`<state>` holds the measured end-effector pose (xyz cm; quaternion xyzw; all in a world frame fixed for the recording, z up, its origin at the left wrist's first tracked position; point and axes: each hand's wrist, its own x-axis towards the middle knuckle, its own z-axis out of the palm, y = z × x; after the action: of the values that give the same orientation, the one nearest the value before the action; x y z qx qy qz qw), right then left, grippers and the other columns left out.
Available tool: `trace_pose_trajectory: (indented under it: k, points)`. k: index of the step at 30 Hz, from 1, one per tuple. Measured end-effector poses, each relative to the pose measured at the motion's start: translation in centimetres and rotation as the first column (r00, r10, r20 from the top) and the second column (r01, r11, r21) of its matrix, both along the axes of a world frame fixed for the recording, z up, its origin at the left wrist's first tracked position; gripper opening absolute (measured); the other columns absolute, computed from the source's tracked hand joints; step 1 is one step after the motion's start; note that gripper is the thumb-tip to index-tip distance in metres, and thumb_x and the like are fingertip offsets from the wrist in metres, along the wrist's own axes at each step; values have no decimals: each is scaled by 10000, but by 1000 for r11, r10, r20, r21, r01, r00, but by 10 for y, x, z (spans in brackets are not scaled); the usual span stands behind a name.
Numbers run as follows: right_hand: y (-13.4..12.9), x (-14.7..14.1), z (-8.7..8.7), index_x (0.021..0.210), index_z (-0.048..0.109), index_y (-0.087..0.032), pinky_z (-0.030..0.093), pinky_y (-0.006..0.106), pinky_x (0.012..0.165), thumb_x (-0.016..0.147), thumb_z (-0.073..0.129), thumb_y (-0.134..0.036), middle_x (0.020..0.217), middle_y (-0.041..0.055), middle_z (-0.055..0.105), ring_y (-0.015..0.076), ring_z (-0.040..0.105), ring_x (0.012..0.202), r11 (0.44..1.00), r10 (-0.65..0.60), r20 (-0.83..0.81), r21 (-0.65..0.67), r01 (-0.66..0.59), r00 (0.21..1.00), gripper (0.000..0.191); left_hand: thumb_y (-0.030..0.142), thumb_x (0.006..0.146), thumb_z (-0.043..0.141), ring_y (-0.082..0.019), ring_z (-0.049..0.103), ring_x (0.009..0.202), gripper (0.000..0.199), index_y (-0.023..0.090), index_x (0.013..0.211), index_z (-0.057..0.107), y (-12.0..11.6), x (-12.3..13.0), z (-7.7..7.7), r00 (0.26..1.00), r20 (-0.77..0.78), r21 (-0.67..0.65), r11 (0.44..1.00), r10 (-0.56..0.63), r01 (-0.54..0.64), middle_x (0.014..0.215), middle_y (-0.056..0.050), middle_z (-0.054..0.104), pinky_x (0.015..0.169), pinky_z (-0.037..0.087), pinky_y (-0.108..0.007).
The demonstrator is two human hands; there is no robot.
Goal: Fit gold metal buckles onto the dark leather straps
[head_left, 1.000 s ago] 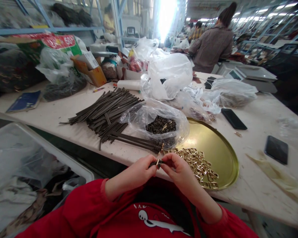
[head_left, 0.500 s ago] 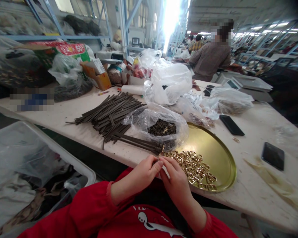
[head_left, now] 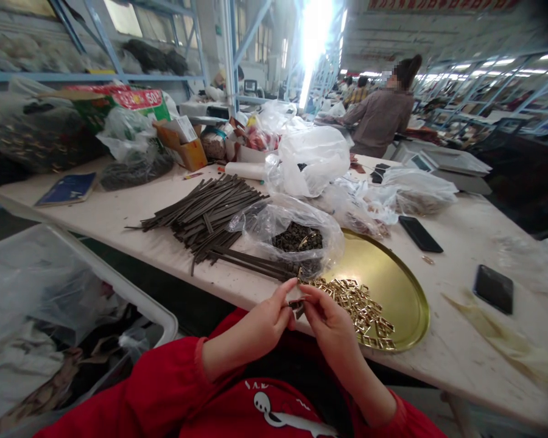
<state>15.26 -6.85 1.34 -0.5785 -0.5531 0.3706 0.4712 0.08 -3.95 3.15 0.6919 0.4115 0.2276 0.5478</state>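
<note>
At the table's front edge, my left hand (head_left: 268, 315) and my right hand (head_left: 325, 311) meet, fingertips closed on a small dark strap piece (head_left: 298, 307). A metallic glint shows on it, but my fingers cover much of the rest. Just beyond my right hand, many gold metal buckles (head_left: 358, 307) lie on the near-left part of a round gold tray (head_left: 386, 267). Dark flat straps (head_left: 251, 261) reach from the left almost to my fingertips. Behind them, an open clear plastic bag (head_left: 260, 228) holds small dark pieces (head_left: 296, 237).
A large pile of dark straps (head_left: 205, 210) lies left of the bag. Two phones, a black one (head_left: 420, 233) and another (head_left: 494, 288), lie to the right. A white bin (head_left: 162, 316) stands at lower left. Plastic bags (head_left: 313, 155) crowd the back; beyond, a person (head_left: 379, 118) stands.
My fingertips have parted slightly and turned, so the dark strap piece between them now shows. The view has shifted a little; the table things lie where they were.
</note>
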Motion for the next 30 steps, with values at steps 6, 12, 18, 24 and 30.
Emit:
trace_pose_trajectory:
  k: [6,12,18,24,30]
  points:
    - [16,2,3,961,570,-204,469,280,646,644,704,-376,744,-10,606,122,565,645,932,-9,-586,-299,-206,810,384,191,839,359,-103,437,594,391,218,1209,482,9,-6,10,986,40,-8,986,-163,164,629,37,475,618,354,-219]
    - [47,5,0,929,570,-183,446,276,607,666,679,-386,682,-14,586,114,545,589,867,76,-576,-366,-340,814,350,287,794,436,-82,392,513,177,151,840,540,33,-6,-2,976,217,-262,962,-23,81,567,52,446,523,314,-203]
    - [146,34,-4,966,567,-171,448,305,701,815,447,-309,829,51,625,172,569,767,996,78,330,-55,-63,941,237,374,755,494,-73,346,464,227,157,822,503,64,-6,-18,972,203,-395,918,118,-30,487,83,415,490,270,-200]
    - [220,29,-33,848,599,-169,385,347,818,688,529,-109,869,87,627,223,553,870,995,98,630,-66,-73,771,185,467,717,508,-65,326,437,327,150,800,506,88,-6,-23,976,175,-443,895,130,-40,461,88,406,472,250,-208]
    - [216,27,-36,748,560,-189,386,334,773,677,526,-105,772,47,601,201,541,788,996,91,610,-64,-65,787,115,464,705,502,-62,319,421,316,156,775,509,95,-8,-24,977,147,-432,899,153,-75,442,92,405,458,248,-205]
